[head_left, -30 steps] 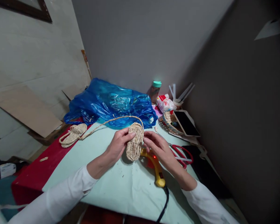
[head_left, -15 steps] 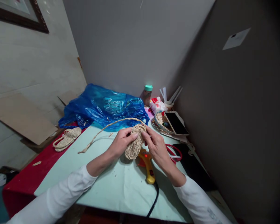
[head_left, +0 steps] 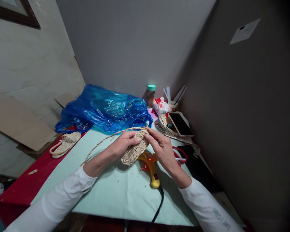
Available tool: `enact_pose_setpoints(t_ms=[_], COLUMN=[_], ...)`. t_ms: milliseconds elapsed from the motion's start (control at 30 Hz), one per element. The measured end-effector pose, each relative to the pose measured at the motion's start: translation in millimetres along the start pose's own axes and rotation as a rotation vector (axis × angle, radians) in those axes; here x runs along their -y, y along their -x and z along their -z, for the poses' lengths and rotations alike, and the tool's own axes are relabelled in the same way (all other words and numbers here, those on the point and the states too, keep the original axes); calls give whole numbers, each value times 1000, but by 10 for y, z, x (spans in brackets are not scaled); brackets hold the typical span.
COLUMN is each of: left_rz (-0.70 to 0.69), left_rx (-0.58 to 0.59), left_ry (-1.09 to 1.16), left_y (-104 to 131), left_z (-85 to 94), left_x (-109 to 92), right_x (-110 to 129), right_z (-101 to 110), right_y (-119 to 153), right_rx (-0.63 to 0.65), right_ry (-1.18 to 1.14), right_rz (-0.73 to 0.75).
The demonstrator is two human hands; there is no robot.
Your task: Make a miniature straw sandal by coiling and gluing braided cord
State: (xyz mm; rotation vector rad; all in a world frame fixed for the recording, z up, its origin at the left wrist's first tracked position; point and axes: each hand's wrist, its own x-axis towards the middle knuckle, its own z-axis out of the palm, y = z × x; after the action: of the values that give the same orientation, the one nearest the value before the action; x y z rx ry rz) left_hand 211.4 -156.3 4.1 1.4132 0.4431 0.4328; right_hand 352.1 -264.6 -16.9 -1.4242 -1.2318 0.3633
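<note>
An oval coil of braided straw [head_left: 133, 152] is held above the table between both hands. My left hand [head_left: 122, 144] grips its upper left side, thumb on the face. My right hand [head_left: 161, 145] pinches the upper right end, where the loose braid [head_left: 103, 139] leaves the coil and arcs left over my left hand and wrist. A yellow glue gun [head_left: 152, 170] with a lit red light lies on the pale green sheet [head_left: 111, 196] just below the hands; its front part is partly hidden behind the coil.
A blue plastic bag [head_left: 106, 108] fills the back. Another braid bundle [head_left: 65, 145] lies on red cloth at left. To the right are red-handled scissors [head_left: 183, 156], a phone [head_left: 181, 124], a small woven basket [head_left: 163, 120] and a jar [head_left: 150, 95] with a green lid.
The coil has tilted, its lower end swinging left. The loose braid now sits lower, closer to my left arm. The whole view has shifted slightly.
</note>
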Motion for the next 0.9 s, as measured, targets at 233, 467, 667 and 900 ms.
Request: enact_pose_setpoints(t_ms=[233,467,667,900], left_rz=[39,52,31,-31], left_rx=[53,55,40,37], left_ry=[28,19,-73,-292], left_y=[30,20,19,50], left_z=[38,40,70,84], left_x=[-22,23,48,18], right_x=[-40,0,-14,-26], right_z=[-31,-80,-55,7], right_y=[2,36,28,-3], right_rx=[-23,-116,-61,-12], right_ry=[-101,-156,-159,-104], right_rz=[-76,-111,-111,-132])
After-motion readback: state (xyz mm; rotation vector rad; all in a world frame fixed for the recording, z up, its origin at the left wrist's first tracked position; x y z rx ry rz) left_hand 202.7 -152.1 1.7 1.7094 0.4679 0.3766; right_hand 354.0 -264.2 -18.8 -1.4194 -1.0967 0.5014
